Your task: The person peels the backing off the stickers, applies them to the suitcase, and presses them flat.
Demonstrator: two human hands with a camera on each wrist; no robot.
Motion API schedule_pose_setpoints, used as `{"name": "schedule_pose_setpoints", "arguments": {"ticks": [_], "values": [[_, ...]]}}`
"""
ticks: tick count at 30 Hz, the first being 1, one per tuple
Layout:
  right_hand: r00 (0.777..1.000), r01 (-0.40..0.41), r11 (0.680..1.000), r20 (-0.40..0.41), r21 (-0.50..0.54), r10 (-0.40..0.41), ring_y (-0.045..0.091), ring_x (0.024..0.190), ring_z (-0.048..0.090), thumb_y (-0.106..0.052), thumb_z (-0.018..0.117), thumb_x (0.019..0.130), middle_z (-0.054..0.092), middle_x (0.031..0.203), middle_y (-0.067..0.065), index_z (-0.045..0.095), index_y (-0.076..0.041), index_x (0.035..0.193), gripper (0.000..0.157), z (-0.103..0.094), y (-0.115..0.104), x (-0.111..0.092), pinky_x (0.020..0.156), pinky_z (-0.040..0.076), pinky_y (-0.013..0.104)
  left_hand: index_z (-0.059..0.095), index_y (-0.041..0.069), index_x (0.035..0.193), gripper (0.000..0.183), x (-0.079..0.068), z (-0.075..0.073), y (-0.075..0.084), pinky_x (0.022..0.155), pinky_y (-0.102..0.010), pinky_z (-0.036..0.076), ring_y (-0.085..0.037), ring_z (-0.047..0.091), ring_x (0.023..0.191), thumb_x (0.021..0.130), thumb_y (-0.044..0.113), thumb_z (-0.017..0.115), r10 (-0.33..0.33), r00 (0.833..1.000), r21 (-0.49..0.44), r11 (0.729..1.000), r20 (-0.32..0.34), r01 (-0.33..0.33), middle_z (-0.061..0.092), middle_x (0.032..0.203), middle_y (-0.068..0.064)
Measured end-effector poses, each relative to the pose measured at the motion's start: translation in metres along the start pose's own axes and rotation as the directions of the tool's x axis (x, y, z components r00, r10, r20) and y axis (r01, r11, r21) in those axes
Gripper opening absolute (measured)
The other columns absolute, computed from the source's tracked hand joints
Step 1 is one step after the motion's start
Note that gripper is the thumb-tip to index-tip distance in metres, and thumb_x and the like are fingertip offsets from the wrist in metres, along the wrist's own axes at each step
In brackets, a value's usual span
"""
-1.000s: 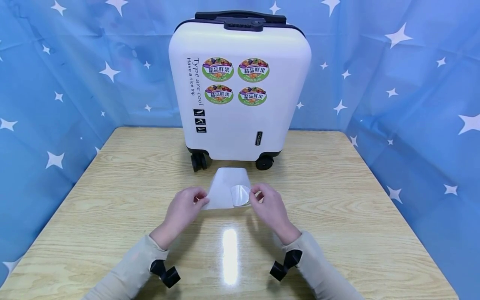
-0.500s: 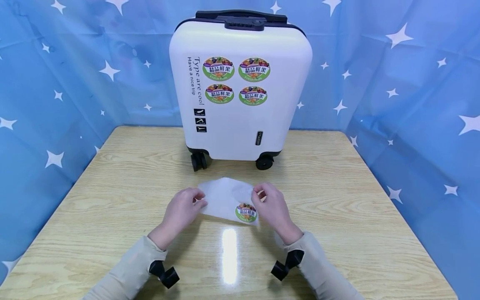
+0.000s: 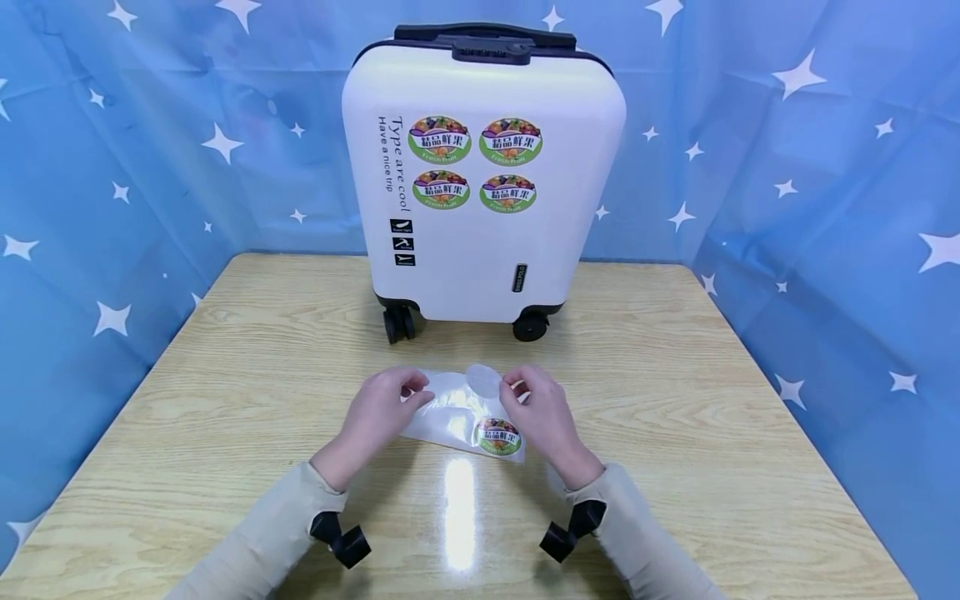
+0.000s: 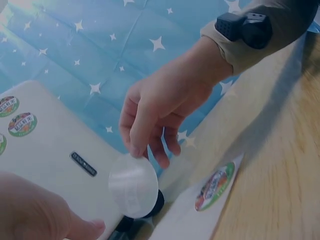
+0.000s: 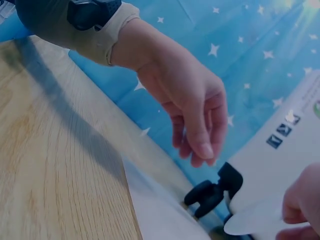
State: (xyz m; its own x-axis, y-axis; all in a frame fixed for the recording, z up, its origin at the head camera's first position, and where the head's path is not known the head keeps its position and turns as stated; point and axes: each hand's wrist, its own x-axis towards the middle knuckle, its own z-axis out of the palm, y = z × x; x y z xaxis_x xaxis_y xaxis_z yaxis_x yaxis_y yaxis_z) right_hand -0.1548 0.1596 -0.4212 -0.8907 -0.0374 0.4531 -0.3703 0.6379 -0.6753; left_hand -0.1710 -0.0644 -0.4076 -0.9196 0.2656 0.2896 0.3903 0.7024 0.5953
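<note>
My right hand (image 3: 542, 414) pinches the edge of an oval sticker (image 3: 482, 382), its plain pale side showing in the head view. In the left wrist view that sticker (image 4: 133, 185) hangs from thumb and fingertips. My left hand (image 3: 387, 414) hovers over the left part of a white backing sheet (image 3: 438, 423), fingers loosely curled, and nothing shows between them in the right wrist view. One printed fruit sticker (image 3: 497, 437) sits at the sheet's near right corner. Beyond the hands stands a white suitcase (image 3: 472, 258), upright, bearing several matching oval stickers (image 3: 441, 190).
The suitcase's black wheels (image 3: 530, 327) rest on the wooden table (image 3: 675, 400) just behind the sheet. A blue curtain with white stars (image 3: 787, 167) surrounds the back and sides. Each sleeve carries a black wrist camera (image 3: 341, 539).
The folded backing sheet has flattened and its printed sticker has come into view. The oval sticker has separated from the sheet into my right hand. My left hand has let go and shifted right.
</note>
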Motion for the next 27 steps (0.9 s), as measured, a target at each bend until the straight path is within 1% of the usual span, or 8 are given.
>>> {"name": "schedule_pose_setpoints", "arguments": {"ticks": [6, 10, 12, 16, 19, 21, 24, 27], "values": [[0.998, 0.056, 0.998, -0.018, 0.028, -0.056, 0.014, 0.071, 0.057, -0.004, 0.061, 0.084, 0.059, 0.081, 0.004, 0.063, -0.003, 0.083, 0.003, 0.002, -0.001, 0.000, 0.058, 0.050, 0.027, 0.070, 0.005, 0.093, 0.014, 0.006, 0.002, 0.009, 0.069, -0.033, 0.048, -0.017, 0.059, 0.077, 0.083, 0.014, 0.071, 0.030, 0.999, -0.041, 0.999, -0.028, -0.031, 0.065, 0.082, -0.002], [0.994, 0.104, 0.993, -0.034, 0.050, -0.103, 0.014, 0.069, 0.057, -0.001, 0.062, 0.082, 0.060, 0.079, 0.004, 0.063, -0.004, 0.081, 0.004, 0.003, -0.001, 0.001, 0.057, 0.050, 0.027, 0.070, 0.006, 0.093, 0.012, 0.009, 0.003, 0.012, 0.068, -0.032, 0.047, -0.015, 0.059, 0.076, 0.084, 0.014, 0.070, 0.043, 0.998, -0.062, 0.997, -0.052, -0.046, 0.066, 0.082, -0.001], [0.990, 0.134, 0.989, -0.042, 0.058, -0.132, 0.013, 0.069, 0.056, 0.001, 0.063, 0.081, 0.060, 0.079, 0.004, 0.063, -0.006, 0.081, 0.007, 0.004, -0.002, 0.002, 0.056, 0.049, 0.027, 0.070, 0.006, 0.092, 0.011, 0.010, 0.003, 0.013, 0.067, -0.031, 0.048, -0.014, 0.059, 0.075, 0.084, 0.014, 0.070, 0.045, 0.998, -0.076, 0.996, -0.053, -0.049, 0.066, 0.081, 0.000], [0.979, 0.203, 0.978, -0.040, 0.058, -0.201, 0.013, 0.069, 0.056, 0.002, 0.063, 0.080, 0.060, 0.081, 0.005, 0.063, -0.005, 0.082, 0.007, 0.008, -0.004, 0.002, 0.055, 0.050, 0.028, 0.070, 0.006, 0.093, 0.012, 0.011, 0.003, 0.014, 0.064, -0.029, 0.048, -0.012, 0.058, 0.072, 0.084, 0.013, 0.070, 0.038, 0.999, -0.117, 0.992, -0.038, -0.043, 0.065, 0.080, 0.001], [0.964, 0.264, 0.964, -0.027, 0.042, -0.263, 0.013, 0.071, 0.057, 0.001, 0.062, 0.081, 0.060, 0.084, 0.005, 0.062, -0.004, 0.085, 0.006, 0.011, -0.004, 0.003, 0.056, 0.051, 0.031, 0.070, 0.007, 0.093, 0.011, 0.011, 0.004, 0.016, 0.063, -0.028, 0.048, -0.011, 0.058, 0.070, 0.084, 0.014, 0.069, 0.027, 0.999, -0.147, 0.989, -0.028, -0.031, 0.065, 0.079, 0.002], [0.950, 0.311, 0.950, -0.021, 0.020, -0.311, 0.013, 0.072, 0.057, 0.000, 0.062, 0.082, 0.061, 0.086, 0.005, 0.062, -0.004, 0.086, 0.006, 0.012, -0.005, 0.003, 0.057, 0.051, 0.032, 0.070, 0.009, 0.094, 0.011, 0.012, 0.004, 0.017, 0.063, -0.027, 0.048, -0.010, 0.058, 0.070, 0.085, 0.015, 0.068, 0.015, 1.000, -0.165, 0.986, -0.026, -0.019, 0.066, 0.080, 0.002], [0.923, 0.383, 0.923, -0.018, -0.028, -0.383, 0.013, 0.073, 0.059, -0.001, 0.063, 0.082, 0.061, 0.091, 0.005, 0.062, -0.004, 0.086, 0.005, 0.015, -0.006, 0.003, 0.059, 0.051, 0.029, 0.070, 0.009, 0.093, 0.012, 0.013, 0.004, 0.018, 0.063, -0.027, 0.048, -0.010, 0.058, 0.070, 0.087, 0.018, 0.066, 0.009, 0.999, -0.189, 0.982, -0.035, -0.015, 0.067, 0.081, 0.002], [0.891, 0.451, 0.888, -0.014, -0.087, -0.453, 0.013, 0.076, 0.060, -0.004, 0.066, 0.081, 0.062, 0.094, 0.005, 0.063, -0.006, 0.084, 0.005, 0.016, -0.007, 0.004, 0.061, 0.050, 0.025, 0.071, 0.009, 0.093, 0.013, 0.014, 0.004, 0.018, 0.063, -0.028, 0.048, -0.009, 0.059, 0.070, 0.088, 0.021, 0.066, 0.014, 0.999, -0.207, 0.978, -0.049, -0.024, 0.067, 0.082, 0.002]]}}
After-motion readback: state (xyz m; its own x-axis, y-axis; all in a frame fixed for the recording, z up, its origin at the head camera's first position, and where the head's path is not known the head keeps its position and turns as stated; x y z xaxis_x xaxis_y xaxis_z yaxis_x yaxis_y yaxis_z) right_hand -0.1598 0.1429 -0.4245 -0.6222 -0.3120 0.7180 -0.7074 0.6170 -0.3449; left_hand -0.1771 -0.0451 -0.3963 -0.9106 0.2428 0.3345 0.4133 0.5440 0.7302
